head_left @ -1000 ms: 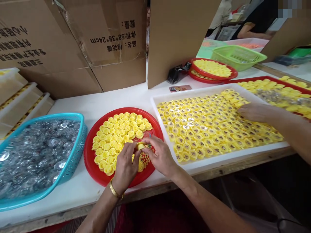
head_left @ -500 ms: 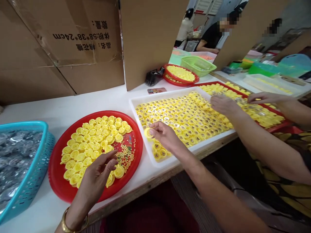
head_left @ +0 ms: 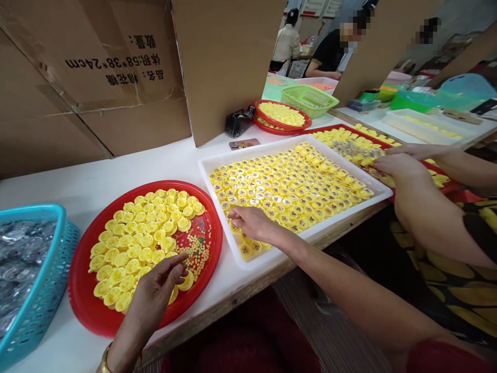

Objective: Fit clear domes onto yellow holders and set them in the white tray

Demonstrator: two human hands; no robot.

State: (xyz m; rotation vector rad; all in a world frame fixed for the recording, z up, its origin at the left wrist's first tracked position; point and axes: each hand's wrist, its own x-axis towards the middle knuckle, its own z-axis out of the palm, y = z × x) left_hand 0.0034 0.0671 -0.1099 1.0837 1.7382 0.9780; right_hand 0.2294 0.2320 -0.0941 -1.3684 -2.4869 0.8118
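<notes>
Grip of the left hand [head_left: 158, 287] stood wide, thumb apart from the loosely bent fingers, and nothing showed in it. That hand hung over the near right part of a round red tray [head_left: 79, 305], a gold-coloured bracelet [head_left: 104, 358] on its wrist. Yellow cup-shaped pieces [head_left: 134, 250] covered most of the tray, set close together, with small pale bits [head_left: 200, 254] strewn across its bare right side.

The grip of the right hand [head_left: 253, 223] was narrow, fingers bunched together; whether a piece sat between the fingertips could not be told. It was above the near left corner of a white tray [head_left: 248, 264], where yellow pieces with dark printed centres [head_left: 264, 186] lay in tight rows.

Both trays rested side by side on the white worktop [head_left: 166, 163]. To the left stood a blue basket [head_left: 42, 311] of clear, shiny pieces [head_left: 23, 248]. Behind the white tray lay a flat pinkish object [head_left: 244, 144], just in front of a black object [head_left: 237, 123]; near these were stacked red trays [head_left: 308, 123] and a light green basket [head_left: 308, 100]. Cardboard [head_left: 233, 62] rose along the back. On the right, a co-worker's hands [head_left: 396, 163] reached over another red tray [head_left: 452, 185].
</notes>
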